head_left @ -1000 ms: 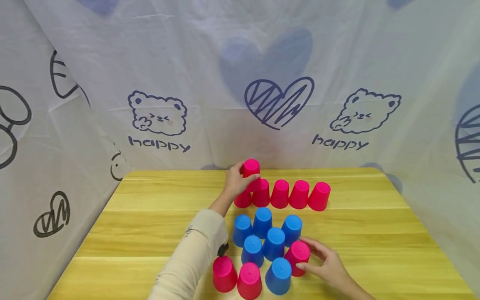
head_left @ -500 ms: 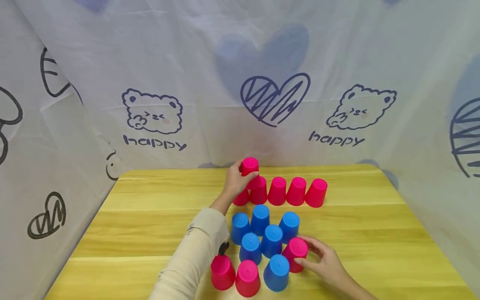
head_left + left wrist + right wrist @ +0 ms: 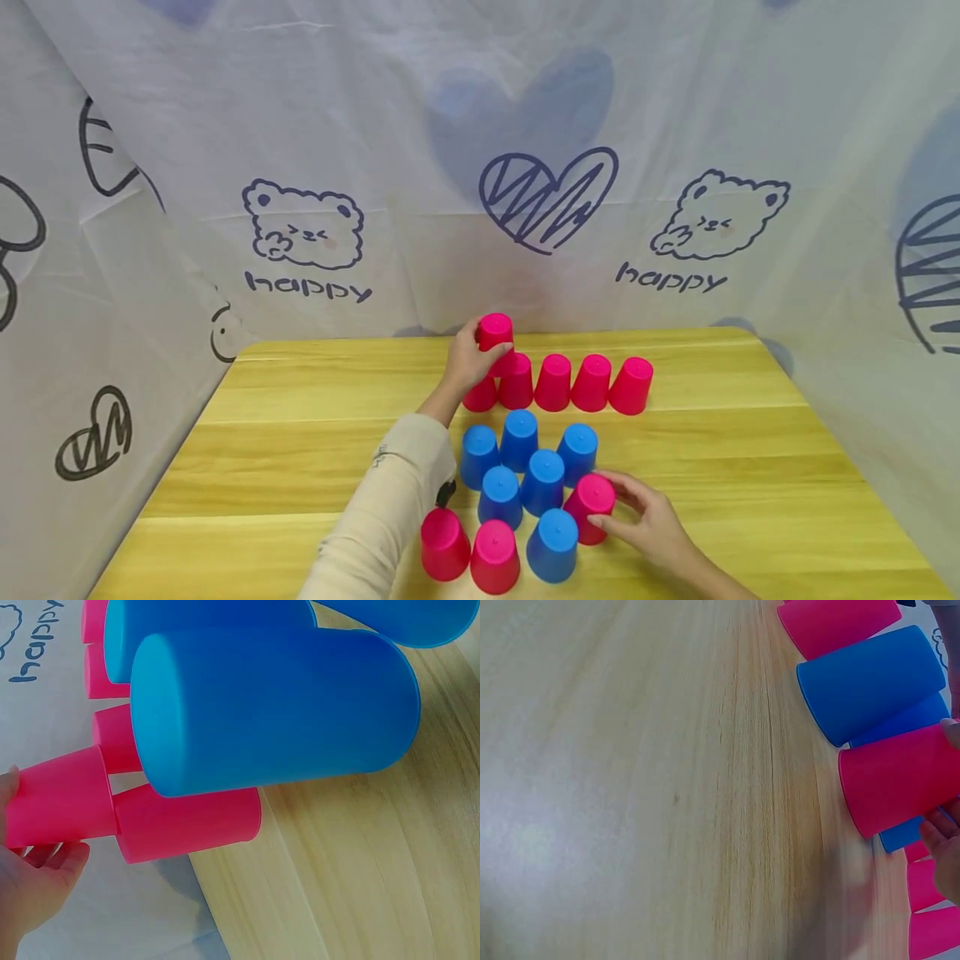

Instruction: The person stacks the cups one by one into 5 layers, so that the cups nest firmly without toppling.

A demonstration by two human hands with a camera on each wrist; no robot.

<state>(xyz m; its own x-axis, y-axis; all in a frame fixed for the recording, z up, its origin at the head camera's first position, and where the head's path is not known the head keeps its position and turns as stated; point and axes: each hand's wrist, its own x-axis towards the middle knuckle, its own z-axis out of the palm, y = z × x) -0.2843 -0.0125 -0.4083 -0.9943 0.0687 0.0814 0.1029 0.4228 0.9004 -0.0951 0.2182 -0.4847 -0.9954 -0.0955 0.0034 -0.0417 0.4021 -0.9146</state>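
My left hand (image 3: pixel 467 360) grips an upside-down pink cup (image 3: pixel 495 333) by its sides, over the left end of a row of pink cups (image 3: pixel 553 383). In the left wrist view, the rim of the held pink cup (image 3: pixel 60 799) meets the base of a pink cup (image 3: pixel 187 825) in the row. Nearer the front, my right hand (image 3: pixel 651 525) holds another upside-down pink cup (image 3: pixel 589 508) between thumb and fingers. It stands on the table beside several blue cups (image 3: pixel 543 483). The right wrist view has this pink cup (image 3: pixel 900 780) with its rim down on the wood.
Two pink cups (image 3: pixel 444 546) and a blue cup (image 3: pixel 552 546) stand at the front, close to the left sleeve (image 3: pixel 386 508). Everything rests on a wood-grain table (image 3: pixel 277 433). A printed cloth (image 3: pixel 420 250) hangs behind it.
The head view has shifted slightly. Over the last half second, my left hand has edged a little left with its pink cup. The right hand keeps the same hold on its cup.
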